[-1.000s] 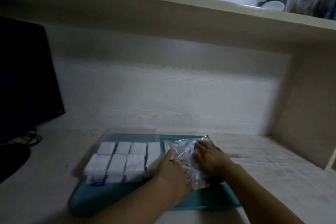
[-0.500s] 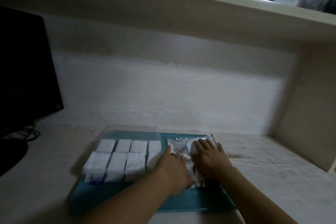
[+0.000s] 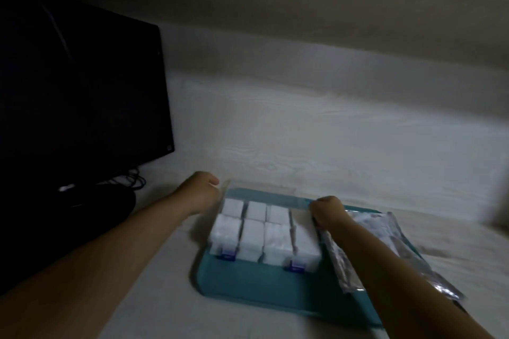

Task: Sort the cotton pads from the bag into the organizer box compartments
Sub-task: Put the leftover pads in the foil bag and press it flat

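The clear organizer box (image 3: 249,255) stands on a teal mat (image 3: 261,283), its compartments filled with white cotton pads (image 3: 252,231). Its transparent lid (image 3: 261,191) lies open behind it. My left hand (image 3: 200,190) grips the lid's back left corner with curled fingers. At the back right corner my right hand (image 3: 327,211) grips the lid's edge. The crinkled plastic bag (image 3: 385,245) lies flat on the mat right of the box, partly under my right forearm. The frame is blurred.
A dark monitor (image 3: 82,91) stands at the left with cables (image 3: 132,179) at its foot. A shelf (image 3: 303,8) overhangs the desk. A pale wall closes the back, and light desk surface lies in front of the mat.
Both hands left the bag and moved to the box's back corners, left hand crossing to the far left. The bag now lies flat on the mat. The view swung left and down.
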The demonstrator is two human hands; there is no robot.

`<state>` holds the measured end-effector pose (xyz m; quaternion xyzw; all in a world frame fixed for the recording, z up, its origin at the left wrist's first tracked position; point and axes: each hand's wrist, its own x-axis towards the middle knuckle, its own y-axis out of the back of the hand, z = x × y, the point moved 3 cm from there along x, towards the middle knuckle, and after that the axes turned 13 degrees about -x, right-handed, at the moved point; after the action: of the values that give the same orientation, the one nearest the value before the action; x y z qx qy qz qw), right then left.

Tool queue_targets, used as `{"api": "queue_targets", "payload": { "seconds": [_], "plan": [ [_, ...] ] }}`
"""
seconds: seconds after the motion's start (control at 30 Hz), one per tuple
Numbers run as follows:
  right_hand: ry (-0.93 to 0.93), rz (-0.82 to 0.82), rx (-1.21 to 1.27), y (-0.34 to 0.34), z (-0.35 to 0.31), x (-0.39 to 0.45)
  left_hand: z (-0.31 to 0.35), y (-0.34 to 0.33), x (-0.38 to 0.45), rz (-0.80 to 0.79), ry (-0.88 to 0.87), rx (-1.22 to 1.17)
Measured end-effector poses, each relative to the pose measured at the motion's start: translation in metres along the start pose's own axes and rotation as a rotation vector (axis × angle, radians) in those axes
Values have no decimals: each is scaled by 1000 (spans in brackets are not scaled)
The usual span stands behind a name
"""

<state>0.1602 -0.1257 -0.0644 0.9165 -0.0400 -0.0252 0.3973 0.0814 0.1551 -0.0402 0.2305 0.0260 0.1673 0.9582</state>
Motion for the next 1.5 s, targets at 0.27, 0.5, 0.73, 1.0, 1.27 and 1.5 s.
{"api": "queue_targets", "payload": {
  "seconds": [0.27, 0.5, 0.73, 1.0, 1.27, 1.5],
  "plan": [
    [-81, 17, 158, -9, 3, 0, -14, -20, -8, -30, 10, -250],
    [16, 41, 328, -14, 8, 4, -27, -21, -1, -21, 40, -384],
    [163, 123, 291, 5, 5, -17, -9, -14, -4, 51, -69, -715],
    [371, 101, 34, 20, 6, -38, 32, 0, -47, -61, -374, -500],
    [398, 39, 139, 37, 25, -81, -15, -23, -85, -210, -576, 75],
    [830, -20, -634, 11, 31, -130, -41, -33, -95, -263, -701, 370]
  ]
}}
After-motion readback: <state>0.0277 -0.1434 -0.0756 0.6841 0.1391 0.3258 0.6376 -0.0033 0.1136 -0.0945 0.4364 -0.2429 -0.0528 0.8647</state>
